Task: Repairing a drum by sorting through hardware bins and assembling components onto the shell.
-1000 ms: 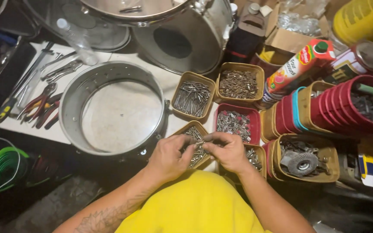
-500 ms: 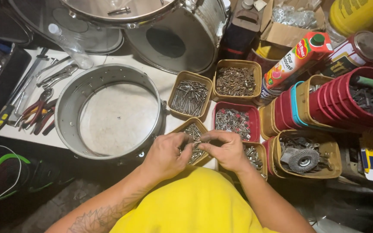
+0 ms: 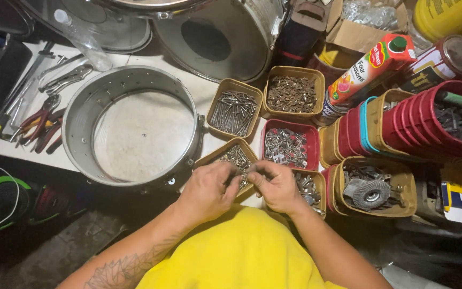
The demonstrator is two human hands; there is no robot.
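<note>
I see my left hand (image 3: pixel 207 191) and my right hand (image 3: pixel 277 185) drawn close together over the tan rectangular plastic tub of long metal screws (image 3: pixel 235 159) at the near edge of the white surface (image 3: pixel 203 91); the fingertips of both hands meet around a small metal piece (image 3: pixel 245 176), pinched between them, though it is too small for me to tell what kind it is. Just left of my left hand sits the round bare metal drum shell (image 3: pixel 131 124), open side up. Beyond the hands a second tan tub of long nails (image 3: pixel 234 111) stands beside a tan tub of dark rusty hardware (image 3: pixel 294 94), and a red tub of small silver fittings (image 3: pixel 287 145) lies just past my right hand. To the right a tan tub holding a round wire wheel (image 3: pixel 370 188) sits under a stack of red plastic tubs (image 3: pixel 445 118). A red juice carton (image 3: pixel 372 67) leans behind them. Red-handled pliers (image 3: pixel 39 120) lie at the far left of the surface
</note>
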